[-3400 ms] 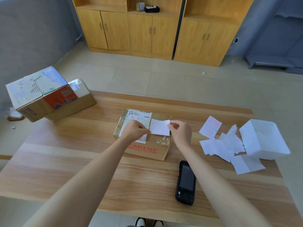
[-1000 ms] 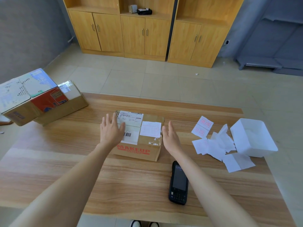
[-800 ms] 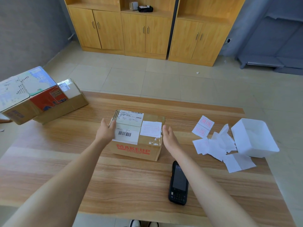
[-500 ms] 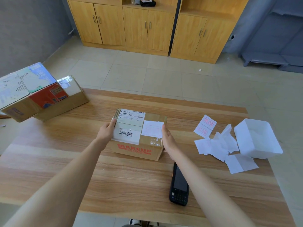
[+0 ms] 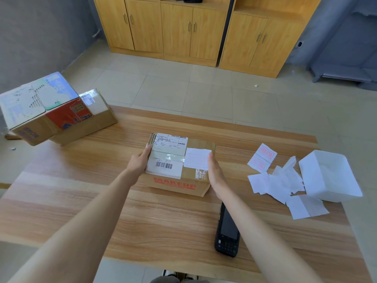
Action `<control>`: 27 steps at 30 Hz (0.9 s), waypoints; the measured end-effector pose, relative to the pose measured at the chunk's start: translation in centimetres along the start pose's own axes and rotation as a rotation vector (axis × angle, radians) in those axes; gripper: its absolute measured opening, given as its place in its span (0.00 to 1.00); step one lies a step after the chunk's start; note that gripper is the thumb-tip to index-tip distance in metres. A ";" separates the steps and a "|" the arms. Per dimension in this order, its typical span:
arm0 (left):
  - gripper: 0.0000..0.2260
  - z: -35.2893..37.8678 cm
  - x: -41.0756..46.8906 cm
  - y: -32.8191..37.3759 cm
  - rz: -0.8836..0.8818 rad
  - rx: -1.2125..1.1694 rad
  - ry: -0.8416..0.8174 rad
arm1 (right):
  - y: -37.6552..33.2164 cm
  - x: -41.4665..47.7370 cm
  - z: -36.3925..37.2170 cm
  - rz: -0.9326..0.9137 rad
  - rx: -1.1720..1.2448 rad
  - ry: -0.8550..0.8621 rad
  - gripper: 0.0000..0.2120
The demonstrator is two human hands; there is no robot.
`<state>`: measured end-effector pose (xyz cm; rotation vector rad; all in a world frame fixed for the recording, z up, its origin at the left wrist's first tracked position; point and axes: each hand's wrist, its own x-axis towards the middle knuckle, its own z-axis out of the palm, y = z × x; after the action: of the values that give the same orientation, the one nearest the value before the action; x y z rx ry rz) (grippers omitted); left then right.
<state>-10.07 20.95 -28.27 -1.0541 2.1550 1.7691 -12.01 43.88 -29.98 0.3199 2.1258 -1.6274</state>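
A brown cardboard box printed MAKEUP in red sits mid-table. On its top are a barcode shipping label and a small white sticker with a faint red stamp. My left hand lies against the box's left side, one digit along the top edge. My right hand presses flat on the right side, fingers straight. The fingers below the box's top edge are hidden.
A black handheld scanner lies under my right forearm on the wooden table. Right of the box are red-stamped labels, loose white backing papers and a white tray. Two stacked cartons sit far left.
Both hands pressed the white sticker onto the box top, then lifted away open. They have since dropped to the box's left and right sides and closed in against it.
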 end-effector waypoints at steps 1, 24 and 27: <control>0.18 -0.1 -0.2 0.1 0.002 0.000 0.006 | -0.1 0.0 0.0 -0.005 0.001 -0.001 0.35; 0.23 -13.1 -9.7 -4.8 -0.012 -0.283 0.389 | -6.8 -3.2 11.5 -0.337 -0.164 -0.346 0.27; 0.20 -15.2 -11.9 -6.8 -0.033 -0.338 0.498 | -6.6 -4.4 14.6 -0.326 -0.210 -0.437 0.29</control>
<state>7.39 11.68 -22.95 -1.7636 2.1005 2.0774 -8.08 28.40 -25.26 -0.4325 2.0445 -1.4497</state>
